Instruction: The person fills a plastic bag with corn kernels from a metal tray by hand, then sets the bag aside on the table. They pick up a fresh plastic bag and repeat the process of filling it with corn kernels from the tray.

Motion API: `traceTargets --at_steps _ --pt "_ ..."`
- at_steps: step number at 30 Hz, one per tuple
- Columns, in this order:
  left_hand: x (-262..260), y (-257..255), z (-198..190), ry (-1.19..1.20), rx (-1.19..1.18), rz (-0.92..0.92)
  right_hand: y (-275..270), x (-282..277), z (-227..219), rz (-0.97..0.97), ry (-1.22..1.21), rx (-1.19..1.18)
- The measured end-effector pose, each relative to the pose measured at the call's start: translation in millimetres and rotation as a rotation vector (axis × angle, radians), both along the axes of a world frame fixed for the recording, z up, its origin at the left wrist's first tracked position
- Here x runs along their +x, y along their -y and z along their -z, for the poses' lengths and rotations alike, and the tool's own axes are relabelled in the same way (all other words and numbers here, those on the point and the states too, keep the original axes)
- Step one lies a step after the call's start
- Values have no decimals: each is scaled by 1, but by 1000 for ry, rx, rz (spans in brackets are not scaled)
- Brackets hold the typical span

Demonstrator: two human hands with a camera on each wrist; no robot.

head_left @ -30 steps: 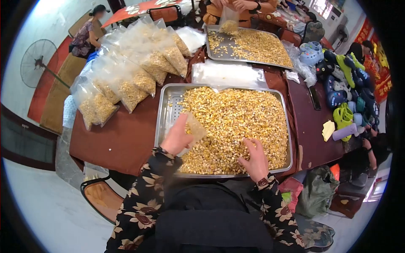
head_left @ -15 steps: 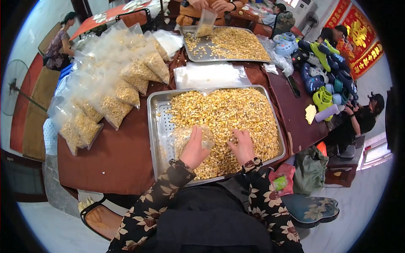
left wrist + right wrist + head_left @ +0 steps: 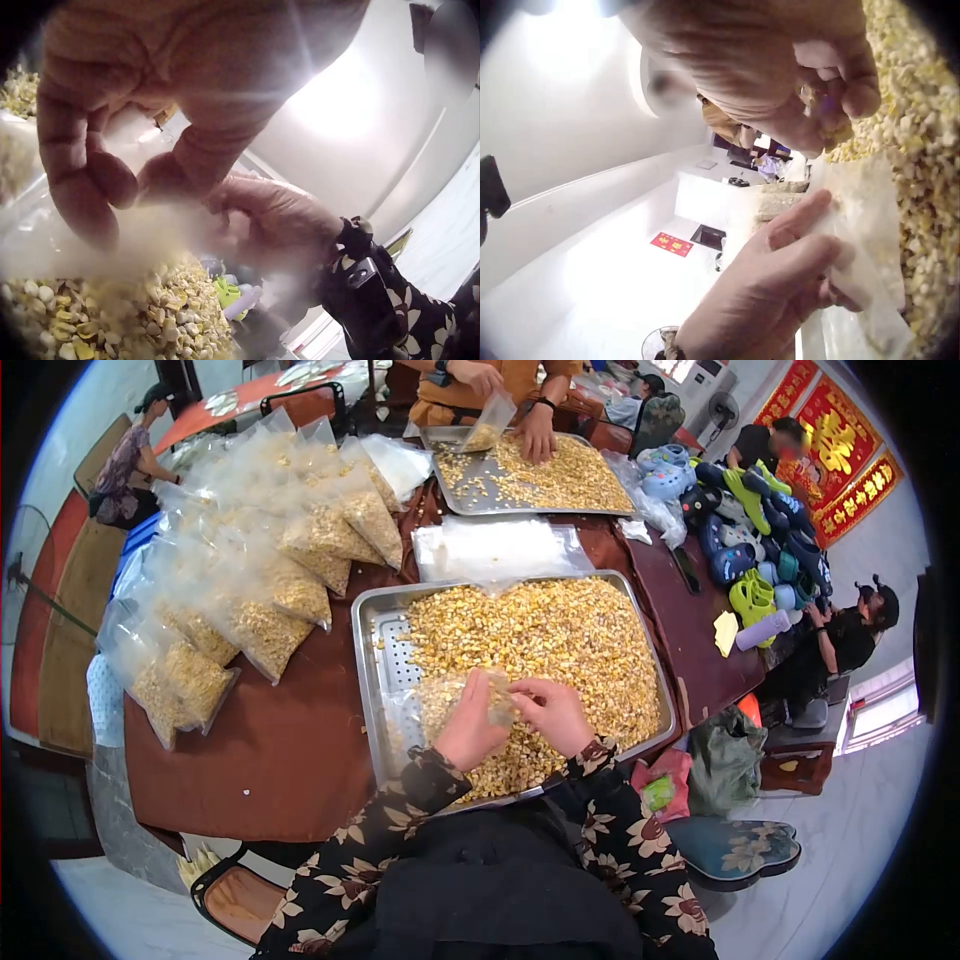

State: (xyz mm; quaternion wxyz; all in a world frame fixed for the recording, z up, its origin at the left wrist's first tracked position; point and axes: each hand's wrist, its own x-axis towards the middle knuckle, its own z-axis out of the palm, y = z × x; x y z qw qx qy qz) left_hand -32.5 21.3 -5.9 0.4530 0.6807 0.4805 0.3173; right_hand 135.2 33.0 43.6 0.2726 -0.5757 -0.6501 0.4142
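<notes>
Both hands, left hand (image 3: pixel 468 728) and right hand (image 3: pixel 552 712), pinch the clear bag (image 3: pixel 455 695) mouth mid-fill over the corn tray (image 3: pixel 372 660), probably needs another scoop next.

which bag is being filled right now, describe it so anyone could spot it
Start at the near steel tray heaped with corn kernels. At its near left side, both hands hold a clear bag. Unlike the filled bags piled left, it is gripped.

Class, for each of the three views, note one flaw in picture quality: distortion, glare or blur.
Head view: fisheye bends the tray and darkens the corners. Left wrist view: bright glare behind, left hand blurred from closeness. Right wrist view: right hand soft, corn sharper.
</notes>
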Motion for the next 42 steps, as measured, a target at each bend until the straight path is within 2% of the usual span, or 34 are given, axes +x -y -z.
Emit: traceTargets --at_steps 2,4,5,8,14,16,22,24,28,32,34,35,37,41,42 --pt "-1 1 -1 -11 12 -18 -1 -6 -9 -23 17 -18" --pt "0 4 -6 -20 12 -36 -2 -4 -15 -45 28 82" --pt "0 5 -8 -32 -8 -45 -1 3 -23 -50 145 117" --pt "5 5 -8 -30 -28 -71 8 37 -29 35 190 101" --pt "11 8 -8 -92 27 -87 60 106 -14 164 238 98" --pt "12 8 -7 -44 -15 -113 84 117 -2 299 225 79" --pt "14 7 3 -32 33 -126 122 123 45 428 180 18" --pt "14 6 -8 39 -161 -91 122 117 53 458 223 72" --pt "15 5 -10 53 -161 -87 112 102 46 476 254 32" --pt "12 4 -8 13 -153 -79 102 97 55 461 231 90" --pt "11 5 3 -87 -18 -105 95 93 56 435 284 160" --pt "10 5 8 -86 -19 -109 91 90 56 414 335 230" --pt "10 4 12 -62 11 -104 81 82 47 395 320 216" --pt "10 3 0 -1 -48 -114 55 67 38 371 271 247" --pt "10 3 -9 8 -124 -103 48 65 37 364 244 267"
